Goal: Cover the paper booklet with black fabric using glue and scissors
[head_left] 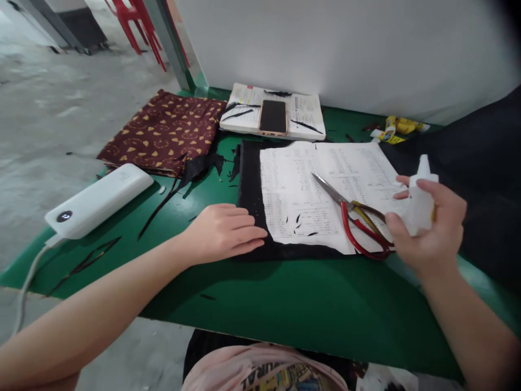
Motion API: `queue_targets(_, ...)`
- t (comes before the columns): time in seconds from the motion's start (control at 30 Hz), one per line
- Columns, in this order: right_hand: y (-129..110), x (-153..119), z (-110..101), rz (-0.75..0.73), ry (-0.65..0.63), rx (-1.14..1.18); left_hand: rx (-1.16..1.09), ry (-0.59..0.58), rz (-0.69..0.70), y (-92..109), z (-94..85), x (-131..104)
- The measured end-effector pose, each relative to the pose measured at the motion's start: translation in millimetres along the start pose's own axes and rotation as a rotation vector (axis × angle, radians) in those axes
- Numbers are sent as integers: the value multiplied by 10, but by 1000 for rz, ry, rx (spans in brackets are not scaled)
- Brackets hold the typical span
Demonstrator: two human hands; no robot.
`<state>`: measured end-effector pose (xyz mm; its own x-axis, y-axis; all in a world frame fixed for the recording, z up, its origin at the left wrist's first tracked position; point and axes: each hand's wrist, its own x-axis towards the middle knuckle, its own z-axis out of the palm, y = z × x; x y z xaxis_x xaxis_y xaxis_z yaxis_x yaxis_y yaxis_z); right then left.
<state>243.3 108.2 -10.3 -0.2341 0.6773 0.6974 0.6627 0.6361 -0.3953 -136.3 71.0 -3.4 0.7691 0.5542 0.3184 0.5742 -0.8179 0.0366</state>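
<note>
Green tabletop (285, 304): right hand (431, 233) holds smooth white bottle (420, 203).

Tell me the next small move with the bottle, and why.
Probably bring the bottle in the right hand over the black fabric, nozzle down. The left hand already presses that fabric's edge flat, and the bottle is held above the scissors, away from it.

grey concrete floor (61, 108) | white wall (345, 49) | red chairs (140, 24) far left
</note>
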Motion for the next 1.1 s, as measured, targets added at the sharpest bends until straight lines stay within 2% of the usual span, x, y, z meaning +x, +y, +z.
queue_targets(0.13, 297, 38, -120, 146, -70, -353, -62, 39, 108, -45, 90, 6)
queue_targets(0.2, 428, 27, -147, 185, -98, -432, -114, 45, 115, -94, 120, 5)
queue_targets(0.37, 633, -6, -179, 208, -149, -431, -217, -44, 78, -153, 121, 6)
queue_targets(0.6, 685, -31, -161, 200, -266, -382, -281, -147, 5, -217, 0, -14)
queue_targets(0.7, 672, -34, -164, 196, -274, -362, -256, -173, -17, -266, -38, -40)
queue_targets(0.77, 624, -21, -176, 174, -232, -372, -252, -173, -30, -287, -52, -61)
queue_targets(0.93, 357, 18, -182, 96, -122, -397, -264, -64, -124, -270, -48, -88)
queue_targets(1.0, 230, 14, -156, 62, -159, -387, -219, -24, -173, -255, -31, -81)
queue_targets(1.1, 80, -5, -91, 42, -312, -359, -149, 23, -236, -247, 3, -56)
